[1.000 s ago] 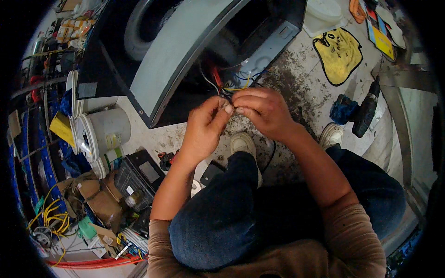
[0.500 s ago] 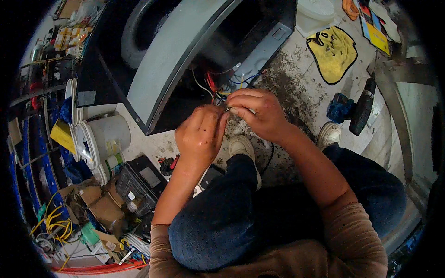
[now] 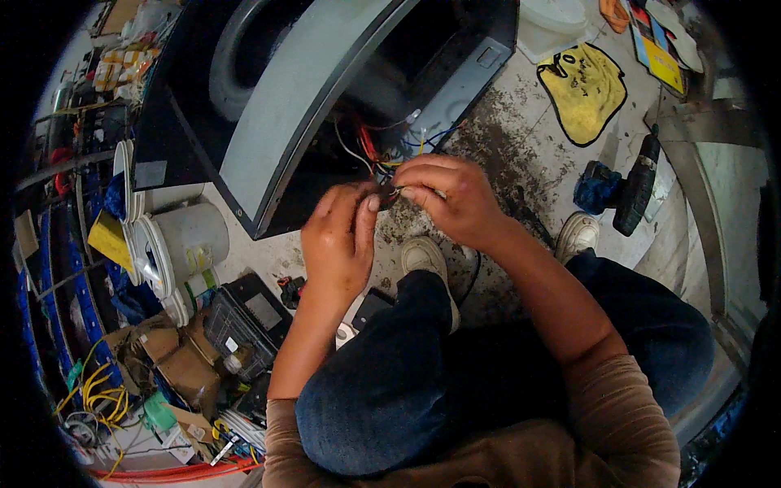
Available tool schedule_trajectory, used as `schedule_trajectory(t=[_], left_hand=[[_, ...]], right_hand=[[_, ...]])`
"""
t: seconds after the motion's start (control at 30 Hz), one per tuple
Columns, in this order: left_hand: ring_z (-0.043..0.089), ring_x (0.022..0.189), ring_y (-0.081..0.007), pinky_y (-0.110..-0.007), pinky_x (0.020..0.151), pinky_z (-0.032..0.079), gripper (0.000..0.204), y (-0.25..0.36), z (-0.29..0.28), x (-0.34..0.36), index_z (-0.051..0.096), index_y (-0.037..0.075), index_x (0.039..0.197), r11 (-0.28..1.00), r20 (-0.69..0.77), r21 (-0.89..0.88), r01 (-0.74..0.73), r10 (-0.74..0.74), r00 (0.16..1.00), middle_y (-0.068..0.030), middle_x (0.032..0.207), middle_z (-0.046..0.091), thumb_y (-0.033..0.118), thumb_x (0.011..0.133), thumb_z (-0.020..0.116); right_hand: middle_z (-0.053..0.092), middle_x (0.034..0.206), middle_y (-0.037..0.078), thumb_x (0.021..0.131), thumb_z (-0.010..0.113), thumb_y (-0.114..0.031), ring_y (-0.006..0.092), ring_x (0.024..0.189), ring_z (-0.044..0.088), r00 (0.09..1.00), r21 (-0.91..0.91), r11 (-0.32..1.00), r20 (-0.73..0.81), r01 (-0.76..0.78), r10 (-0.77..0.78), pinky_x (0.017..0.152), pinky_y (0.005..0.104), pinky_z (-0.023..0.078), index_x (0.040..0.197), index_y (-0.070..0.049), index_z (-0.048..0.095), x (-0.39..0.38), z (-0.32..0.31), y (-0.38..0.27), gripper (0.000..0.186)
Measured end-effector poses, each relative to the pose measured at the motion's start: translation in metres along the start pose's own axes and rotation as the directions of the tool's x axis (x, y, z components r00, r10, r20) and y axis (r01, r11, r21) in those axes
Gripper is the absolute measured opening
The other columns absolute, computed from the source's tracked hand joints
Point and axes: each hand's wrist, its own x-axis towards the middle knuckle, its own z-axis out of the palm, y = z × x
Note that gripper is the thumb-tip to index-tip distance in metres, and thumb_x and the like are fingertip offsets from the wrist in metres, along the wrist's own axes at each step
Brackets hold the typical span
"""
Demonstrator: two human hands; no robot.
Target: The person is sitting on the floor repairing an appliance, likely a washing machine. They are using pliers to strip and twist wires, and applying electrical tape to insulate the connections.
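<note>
One grey-and-black housing; wires at its open side. My right hand pinches them just outside it; my left hand curls alongside, hold unclear. Possible fault: wires breaking, from tugging too hard.

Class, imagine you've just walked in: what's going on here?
A seated person works bare-handed on wires at the open side of a dark housing. The right hand pinches thin wire at its fingertips; the left hand is close beside it, its exact grip unclear. A cordless drill and a yellow cloth lie off to the right.
</note>
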Motion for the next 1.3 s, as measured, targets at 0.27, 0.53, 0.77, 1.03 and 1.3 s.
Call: schedule_trajectory(t=[0.27,0.53,0.77,1.03,1.3], left_hand=[[0.062,0.065,-0.0222,-0.029,0.056,0.048,0.013,0.006,0.002,0.004,0.063,0.0,0.087,0.961,0.01,0.147,-0.235,0.236,0.972,-0.011,0.085,0.063,0.0,0.076,0.069],[0.061,0.072,-0.0282,-0.035,0.06,0.05,0.012,0.008,0.004,0.015,0.06,0.005,0.089,0.931,0.061,0.231,-0.282,0.275,0.959,-0.009,0.087,0.06,0.007,0.079,0.065],[0.059,0.091,-0.0331,-0.038,0.074,0.049,0.026,0.002,0.02,0.014,0.055,0.003,0.1,0.99,-0.069,-0.058,-0.126,0.122,0.99,-0.0155,0.1,0.059,0.008,0.077,0.067],[0.061,0.084,-0.03,-0.037,0.07,0.049,0.024,-0.003,0.027,0.015,0.059,0.003,0.092,0.98,-0.098,0.09,-0.179,0.187,0.977,-0.0101,0.091,0.063,0.009,0.072,0.07],[0.062,0.075,-0.0324,-0.038,0.06,0.05,0.01,-0.012,0.03,0.012,0.06,0.006,0.09,0.989,-0.084,-0.026,-0.143,0.141,0.986,-0.0104,0.088,0.061,0.009,0.081,0.062]], right_hand=[[0.065,0.093,0.013,0.078,0.063,-0.003,0.0266,0.087,0.064,0.999,-0.02,0.999,0.013,0.03,-0.03,0.077,0.0322,0.05,0.09,0.0,0.064,0.0,0.0,-0.001,0.012],[0.064,0.094,0.013,0.081,0.061,-0.014,0.0293,0.086,0.062,1.0,-0.073,0.997,0.009,0.006,-0.005,0.075,0.0364,0.05,0.091,-0.003,0.063,0.001,0.003,-0.006,0.015],[0.064,0.089,0.011,0.084,0.06,-0.012,0.0186,0.079,0.062,0.939,0.381,0.907,-0.212,-0.177,0.272,0.069,0.0303,0.049,0.088,0.003,0.063,-0.002,0.022,0.0,0.015],[0.061,0.087,0.001,0.083,0.065,-0.009,0.0081,0.072,0.058,0.746,0.841,0.409,-0.011,-0.353,0.666,0.065,0.023,0.047,0.089,-0.001,0.065,-0.006,0.029,-0.011,0.01],[0.061,0.087,0.002,0.082,0.064,-0.003,0.0092,0.078,0.058,0.833,0.786,0.528,-0.03,-0.321,0.552,0.068,0.0227,0.05,0.095,0.0,0.06,-0.003,0.024,-0.014,0.014]])
